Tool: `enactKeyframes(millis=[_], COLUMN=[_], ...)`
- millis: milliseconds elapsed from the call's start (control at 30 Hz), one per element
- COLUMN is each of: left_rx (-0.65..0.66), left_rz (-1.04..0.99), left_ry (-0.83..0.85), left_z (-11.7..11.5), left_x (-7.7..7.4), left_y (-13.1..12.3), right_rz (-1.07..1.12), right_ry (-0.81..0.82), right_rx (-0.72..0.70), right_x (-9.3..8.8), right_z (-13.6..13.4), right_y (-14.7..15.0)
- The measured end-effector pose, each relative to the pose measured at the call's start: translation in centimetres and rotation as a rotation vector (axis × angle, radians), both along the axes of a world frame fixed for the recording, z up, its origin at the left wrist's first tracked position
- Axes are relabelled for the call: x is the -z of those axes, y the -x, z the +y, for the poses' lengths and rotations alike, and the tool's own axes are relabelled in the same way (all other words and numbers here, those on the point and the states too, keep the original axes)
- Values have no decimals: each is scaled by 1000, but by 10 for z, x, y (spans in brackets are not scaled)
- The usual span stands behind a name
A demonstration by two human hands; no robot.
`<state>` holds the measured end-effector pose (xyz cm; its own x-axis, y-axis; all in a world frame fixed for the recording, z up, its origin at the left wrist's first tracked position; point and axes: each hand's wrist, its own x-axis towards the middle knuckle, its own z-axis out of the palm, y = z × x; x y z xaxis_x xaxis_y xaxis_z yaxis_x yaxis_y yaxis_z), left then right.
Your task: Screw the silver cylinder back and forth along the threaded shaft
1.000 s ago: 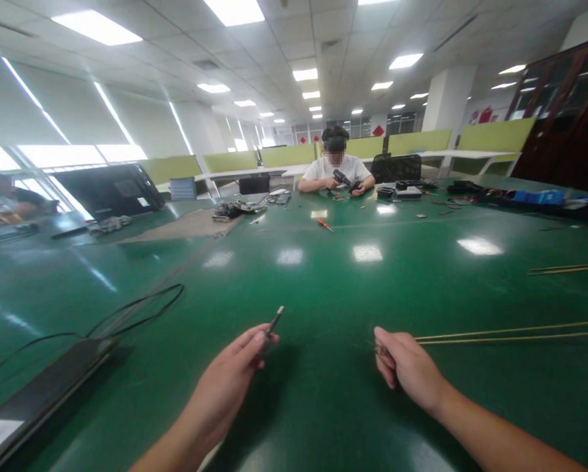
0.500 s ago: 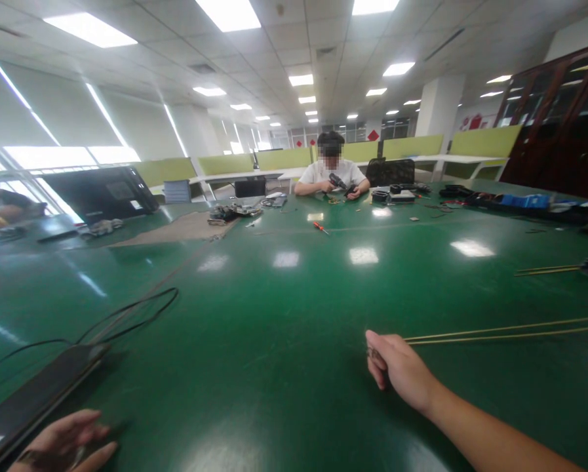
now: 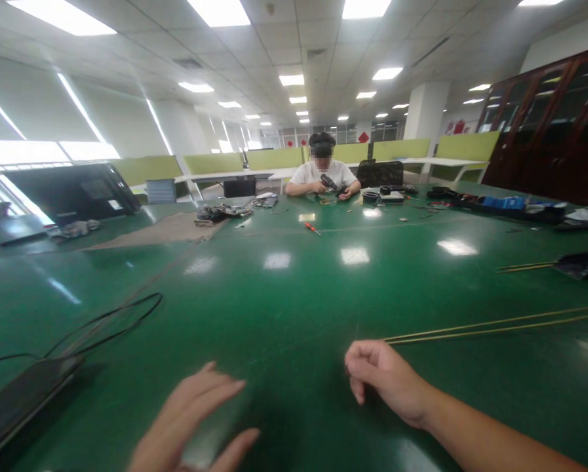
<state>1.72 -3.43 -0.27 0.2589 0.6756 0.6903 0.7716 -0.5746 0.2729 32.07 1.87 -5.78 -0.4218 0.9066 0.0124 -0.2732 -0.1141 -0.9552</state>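
Note:
My right hand [image 3: 382, 380] is closed low over the green table [image 3: 284, 314], with its fingers curled toward the thumb. Whatever they hold is hidden. Directly behind it lie two long, thin brass-coloured rods [image 3: 475, 329] reaching off to the right; their near ends meet the hand's outline, and I cannot tell whether it touches them. My left hand [image 3: 190, 413] is open above the table at the lower middle, slightly blurred, thumb and fingers apart with nothing between them.
A dark flat panel [image 3: 33, 400] with a black cable [image 3: 141, 311] lies at left. More thin rods [image 3: 524, 267] rest by a black tray [image 3: 581, 263] at right. An orange screwdriver [image 3: 312, 228] lies farther off. Across the table a person [image 3: 323, 174] holds a power drill [image 3: 329, 182].
My left hand has come from beside the dark panel toward the middle. My right hand has turned slightly, its fingers still curled. The whole view has shifted a little to the right.

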Motion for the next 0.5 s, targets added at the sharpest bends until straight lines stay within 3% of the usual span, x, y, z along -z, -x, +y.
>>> enactKeyframes(millis=[67, 133, 200, 267, 367, 500], left_rx=[228, 453, 534, 555, 546, 313], left_rz=[62, -64, -194, -268, -328, -314], left_ry=[102, 163, 236, 311, 332, 289], left_z=[16, 30, 41, 46, 41, 18], left_x=[-2, -3, -3, -3, -3, -11], left_y=[-48, -95, -130, -146, -136, -71], right_rz=[49, 121, 197, 249, 264, 269], right_ry=[37, 60, 70, 75, 79, 80], right_rx=[-79, -107, -89, -63, -75, -137], right_x=[1, 2, 3, 4, 3, 1], right_z=[-2, -2, -1, 0, 1, -2], right_y=[1, 2, 1, 0, -1, -5])
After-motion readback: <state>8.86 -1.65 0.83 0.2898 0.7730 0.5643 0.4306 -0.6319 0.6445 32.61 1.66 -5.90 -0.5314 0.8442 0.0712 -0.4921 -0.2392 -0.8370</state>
